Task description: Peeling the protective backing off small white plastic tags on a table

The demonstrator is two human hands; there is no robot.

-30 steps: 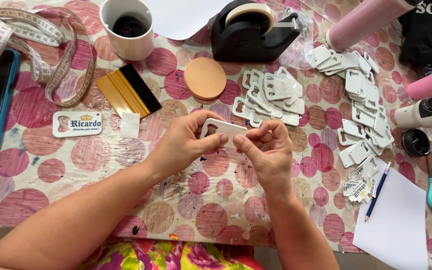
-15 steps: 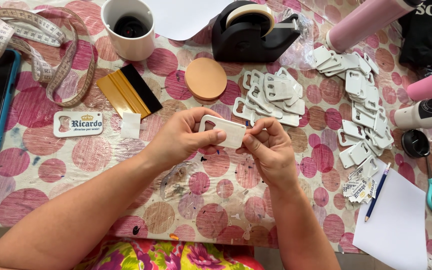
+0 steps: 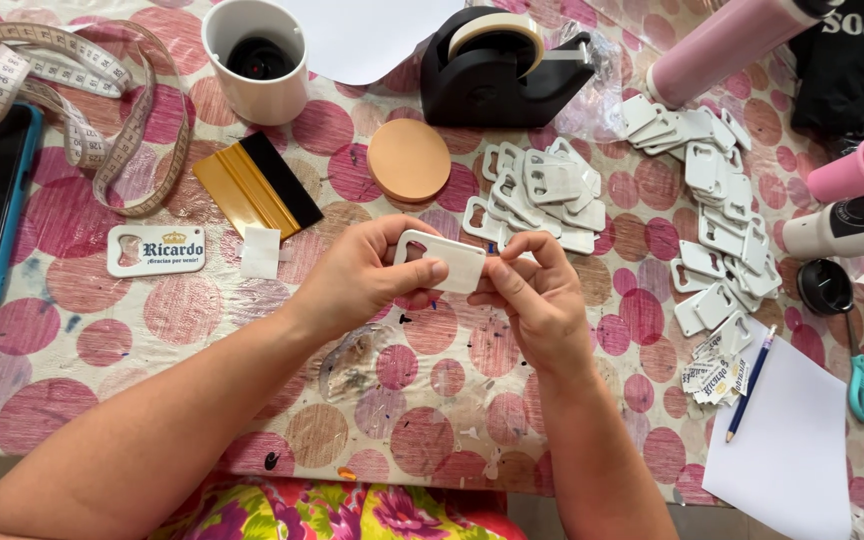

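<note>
Both hands hold a flat white rectangular plastic tag [image 3: 442,262] above the pink-dotted tablecloth [image 3: 72,330], its long axis running left to right. The left hand [image 3: 367,275] pinches its slotted end; the right hand [image 3: 532,295] pinches the opposite end, equally near.

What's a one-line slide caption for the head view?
Left hand and right hand hold a white rectangular plastic tag above a pink-dotted tablecloth, beside a pile of matching white tags.
</note>
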